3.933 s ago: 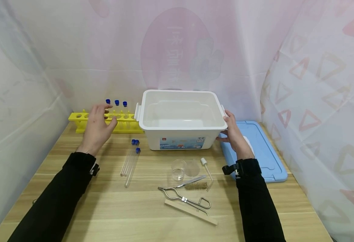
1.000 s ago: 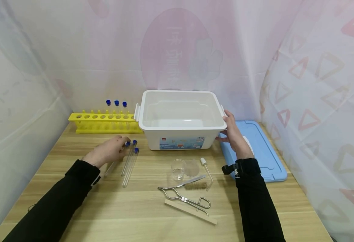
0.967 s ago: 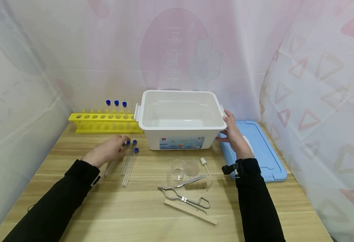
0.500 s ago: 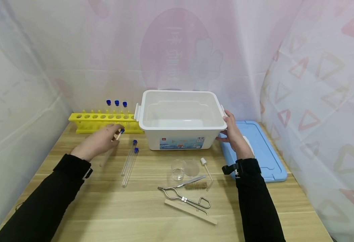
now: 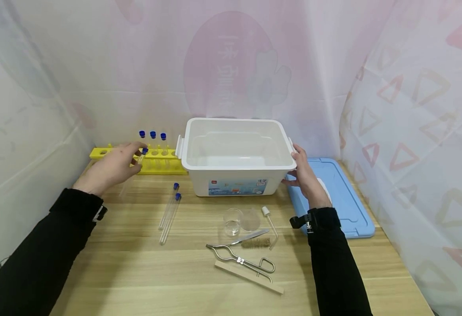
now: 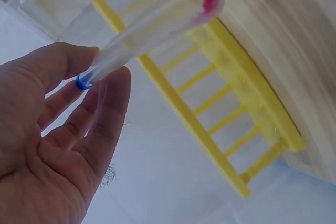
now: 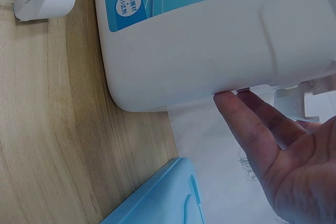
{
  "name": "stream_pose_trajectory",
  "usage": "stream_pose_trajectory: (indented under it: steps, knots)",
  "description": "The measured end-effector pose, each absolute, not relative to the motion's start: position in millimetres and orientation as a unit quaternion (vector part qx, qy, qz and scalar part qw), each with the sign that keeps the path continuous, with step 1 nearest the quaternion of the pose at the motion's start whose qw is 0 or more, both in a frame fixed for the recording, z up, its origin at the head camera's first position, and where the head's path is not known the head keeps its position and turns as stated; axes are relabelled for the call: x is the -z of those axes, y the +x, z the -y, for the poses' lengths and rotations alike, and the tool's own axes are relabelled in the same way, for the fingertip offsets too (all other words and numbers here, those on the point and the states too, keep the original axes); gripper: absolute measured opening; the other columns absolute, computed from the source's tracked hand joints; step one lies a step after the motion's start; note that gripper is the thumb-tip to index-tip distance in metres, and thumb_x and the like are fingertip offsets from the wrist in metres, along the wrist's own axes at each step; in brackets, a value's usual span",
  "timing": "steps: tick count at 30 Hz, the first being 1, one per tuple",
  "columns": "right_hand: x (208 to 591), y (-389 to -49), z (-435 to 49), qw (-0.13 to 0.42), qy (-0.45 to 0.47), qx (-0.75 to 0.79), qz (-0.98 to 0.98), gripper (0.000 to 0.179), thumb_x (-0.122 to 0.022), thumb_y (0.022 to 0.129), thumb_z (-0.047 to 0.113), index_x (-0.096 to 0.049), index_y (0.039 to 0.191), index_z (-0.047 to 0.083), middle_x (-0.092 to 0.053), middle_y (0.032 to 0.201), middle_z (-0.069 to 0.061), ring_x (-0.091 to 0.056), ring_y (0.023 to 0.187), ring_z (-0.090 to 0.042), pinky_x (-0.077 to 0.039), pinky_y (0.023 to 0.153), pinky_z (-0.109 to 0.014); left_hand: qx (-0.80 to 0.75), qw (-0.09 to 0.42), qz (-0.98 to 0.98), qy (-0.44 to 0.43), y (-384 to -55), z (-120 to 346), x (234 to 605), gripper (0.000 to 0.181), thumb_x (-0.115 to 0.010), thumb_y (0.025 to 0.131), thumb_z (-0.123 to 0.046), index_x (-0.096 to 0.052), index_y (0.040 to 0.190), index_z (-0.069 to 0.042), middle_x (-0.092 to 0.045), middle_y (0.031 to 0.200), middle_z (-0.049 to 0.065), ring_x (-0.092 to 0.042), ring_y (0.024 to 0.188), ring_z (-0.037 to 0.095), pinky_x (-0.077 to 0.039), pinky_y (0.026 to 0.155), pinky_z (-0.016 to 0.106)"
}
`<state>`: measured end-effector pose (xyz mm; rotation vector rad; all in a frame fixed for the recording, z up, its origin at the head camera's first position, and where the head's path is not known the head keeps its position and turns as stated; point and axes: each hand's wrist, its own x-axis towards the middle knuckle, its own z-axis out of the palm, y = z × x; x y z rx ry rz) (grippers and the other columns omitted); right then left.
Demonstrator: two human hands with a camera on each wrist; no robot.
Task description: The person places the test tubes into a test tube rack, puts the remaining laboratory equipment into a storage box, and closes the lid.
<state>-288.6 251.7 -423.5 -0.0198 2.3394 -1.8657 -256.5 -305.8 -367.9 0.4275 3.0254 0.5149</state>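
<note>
My left hand (image 5: 110, 169) pinches a test tube near its blue cap, in front of the yellow test tube rack (image 5: 157, 171). In the left wrist view the tube (image 6: 152, 31) slants across the rack, with a pinkish-red mark near its rounded end. Three blue-capped tubes (image 5: 153, 134) stand upright in the rack. Two more capped tubes (image 5: 169, 221) lie on the table. My right hand (image 5: 309, 177) touches the right side of a white plastic bin (image 5: 199, 183); in the right wrist view its extended fingers (image 7: 247, 124) rest against the wall by the handle.
A blue lid (image 5: 345, 206) lies right of the bin. In front are a small clear dish (image 5: 232, 219), a bent glass tube with white stopper (image 5: 266, 211), tweezers (image 5: 250, 236), a brush (image 5: 256, 242), metal crucible tongs (image 5: 240, 260) and a wooden strip (image 5: 248, 277).
My left hand has picked up one of three tubes lying on the table and carried it up and left to the rack. The right hand stays at the bin.
</note>
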Motion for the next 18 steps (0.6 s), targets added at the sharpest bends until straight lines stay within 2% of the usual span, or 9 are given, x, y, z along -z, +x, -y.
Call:
stream_pose_trajectory:
  steps: [8,18]
  knots:
    - [424,-288,-252,0.074,-0.012,0.624,-0.778,0.083,-0.043,0.12,0.067,-0.002,0.188,0.044,-0.032,0.188,-0.021,-0.054,0.161,-0.057,-0.048,0.13,-0.083,-0.197,-0.01,-0.972,0.127,-267,322,357,0.066,-0.066,0.114,-0.002,-0.039,0.174,0.008,-0.061,0.154,0.042,-0.069,0.131,0.058,-0.063,0.105,0.07]
    - [423,-287,-254,0.074,-0.012,0.622,-0.779,0.081,-0.041,0.121,0.067,-0.002,0.188,0.044,-0.036,0.186,-0.022,-0.055,0.161,-0.057,-0.048,0.13,-0.083,-0.238,-0.048,-0.966,0.09,-281,331,352,0.068,-0.063,0.115,-0.002,-0.036,0.177,0.004,-0.057,0.156,0.039,-0.063,0.137,0.058,-0.061,0.107,0.073]
